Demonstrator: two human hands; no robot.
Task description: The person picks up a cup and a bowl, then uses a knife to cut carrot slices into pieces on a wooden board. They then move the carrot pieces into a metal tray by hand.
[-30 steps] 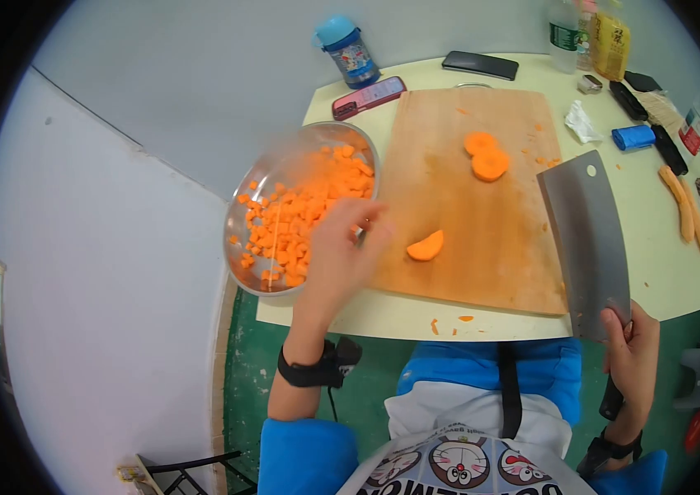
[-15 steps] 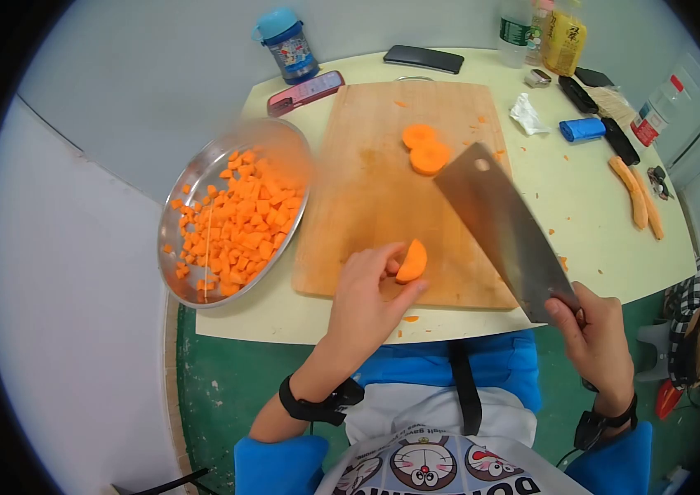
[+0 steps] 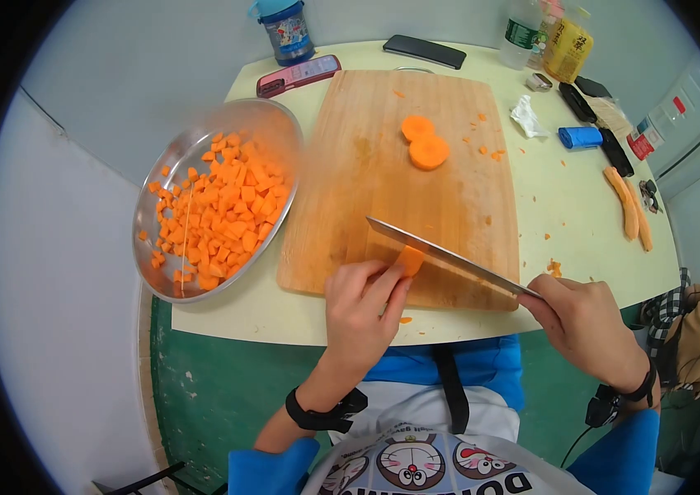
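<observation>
My left hand (image 3: 364, 309) pinches a piece of carrot (image 3: 409, 260) near the front of the wooden cutting board (image 3: 341, 190). In my right hand (image 3: 581, 326) is the handle of a cleaver (image 3: 457, 260). Its blade stands on edge, slanting across the board, right at the far side of the carrot piece. Two round carrot slices (image 3: 429, 153) lie farther back on the board, one partly over the other. Left of the board, a metal bowl (image 3: 150, 268) holds a heap of diced carrot (image 3: 230, 206).
Peeled carrots (image 3: 629, 206) lie at the table's right side, near a blue roll (image 3: 580, 137) and a crumpled tissue (image 3: 527, 115). Bottles (image 3: 568, 45) stand at the back right. Phones (image 3: 424, 51) and a blue flask (image 3: 288, 35) are along the back edge. Carrot scraps dot the board.
The cleaver has swung left and turned from lying flat to on edge, coming down at the carrot piece. My left fingers have closed on that piece. The view has shifted slightly.
</observation>
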